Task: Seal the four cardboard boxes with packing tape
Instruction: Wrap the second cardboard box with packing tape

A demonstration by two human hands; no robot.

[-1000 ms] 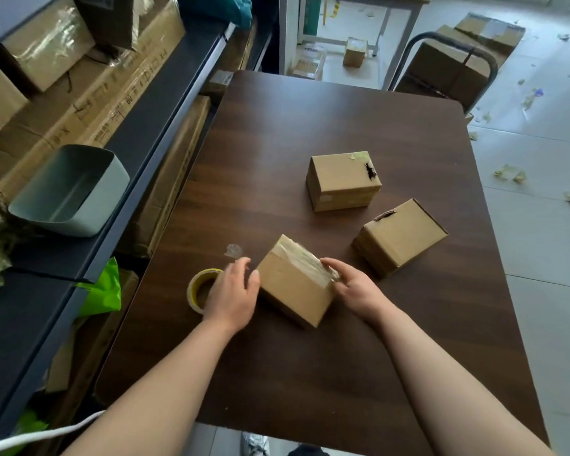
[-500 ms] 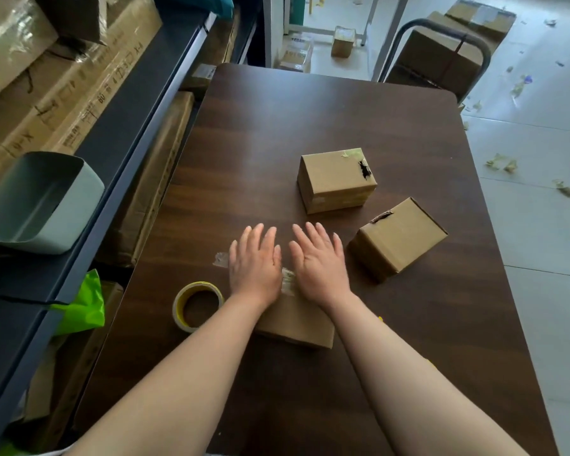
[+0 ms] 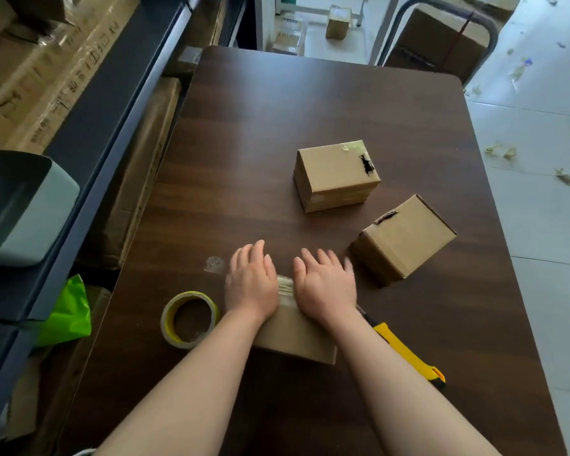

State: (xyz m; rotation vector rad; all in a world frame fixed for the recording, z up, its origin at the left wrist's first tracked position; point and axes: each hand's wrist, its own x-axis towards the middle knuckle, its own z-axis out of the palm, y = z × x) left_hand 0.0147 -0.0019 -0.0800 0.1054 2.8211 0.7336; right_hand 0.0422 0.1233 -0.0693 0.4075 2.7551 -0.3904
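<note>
We are pressing our left hand [image 3: 250, 284] and right hand [image 3: 326, 287], each grip wide and flat, onto a brown cardboard box [image 3: 293, 337] striped with shiny clear tape [image 3: 285, 286].

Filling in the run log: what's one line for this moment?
step: pressing tape down | left hand: flat on near box | right hand: same | tape roll, cutter: on table

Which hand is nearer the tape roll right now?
Left. The left hand lies flat on the box just right of the tape roll; the right hand presses the box farther right.
</note>
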